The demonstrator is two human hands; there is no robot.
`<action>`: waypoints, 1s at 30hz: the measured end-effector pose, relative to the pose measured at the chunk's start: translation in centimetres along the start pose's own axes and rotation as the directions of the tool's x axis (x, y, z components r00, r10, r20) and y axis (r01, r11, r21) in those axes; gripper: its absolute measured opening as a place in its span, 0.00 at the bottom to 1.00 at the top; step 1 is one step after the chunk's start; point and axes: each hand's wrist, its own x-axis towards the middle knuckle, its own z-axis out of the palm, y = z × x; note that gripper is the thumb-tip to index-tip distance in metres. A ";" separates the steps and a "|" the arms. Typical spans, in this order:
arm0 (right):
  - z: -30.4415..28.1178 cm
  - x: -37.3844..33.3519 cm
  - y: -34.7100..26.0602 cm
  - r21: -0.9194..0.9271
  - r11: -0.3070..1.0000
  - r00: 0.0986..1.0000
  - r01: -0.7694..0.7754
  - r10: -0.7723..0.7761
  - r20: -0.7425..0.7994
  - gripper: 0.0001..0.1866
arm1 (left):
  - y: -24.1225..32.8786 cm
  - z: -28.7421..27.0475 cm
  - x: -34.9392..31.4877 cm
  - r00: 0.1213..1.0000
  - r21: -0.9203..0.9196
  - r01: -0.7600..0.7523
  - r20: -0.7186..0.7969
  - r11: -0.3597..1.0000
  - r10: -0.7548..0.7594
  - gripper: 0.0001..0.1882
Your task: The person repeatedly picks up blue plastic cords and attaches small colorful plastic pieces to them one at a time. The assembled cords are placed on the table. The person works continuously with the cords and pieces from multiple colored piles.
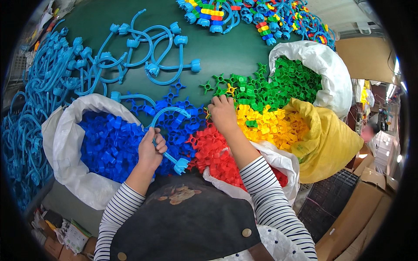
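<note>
My left hand (150, 150) is closed round a light blue plastic cord (162, 115), which arches up from the fist to a bare tip. A cup-shaped, scalloped end hangs from it at the lower right. Over the meeting point of the coloured heaps, my right hand (223, 114) has its fingers curled down and drawn together; what they pinch, if anything, is hidden. Just beyond those fingertips lies a yellow plastic piece (230, 89). Around both hands spread small blue pieces (176, 124), red pieces (213, 150), yellow pieces (272, 126) and green pieces (257, 89).
White sacks hold blue pieces (106, 141) at left and green pieces (298, 78) at back right. A yellow sack (324, 141) lies at right. Light blue cords (48, 91) pile along the left of the green table (213, 50); threaded cords (278, 21) lie at the back.
</note>
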 end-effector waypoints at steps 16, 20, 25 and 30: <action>-1.6 -3.1 -2.1 0.353 0.920 0.931 -0.167 0.265 -0.250 0.22 | -1.7 0.6 0.1 0.994 -0.114 0.000 -0.110 0.993 -0.013 0.13; -1.7 -3.5 -2.5 0.212 0.951 0.942 -0.227 0.269 -0.200 0.27 | -2.0 1.0 -0.1 0.993 -0.101 0.001 -0.115 0.995 -0.012 0.12; -0.1 -2.0 -1.8 0.171 0.971 0.949 -0.167 0.206 -0.239 0.11 | -1.9 0.3 0.0 0.991 -0.075 0.000 -0.130 0.997 -0.010 0.13; 0.8 -1.0 -1.1 -0.046 0.986 0.987 -0.160 0.161 0.020 0.06 | -1.9 0.0 0.1 0.995 -0.069 -0.001 -0.097 0.998 -0.006 0.13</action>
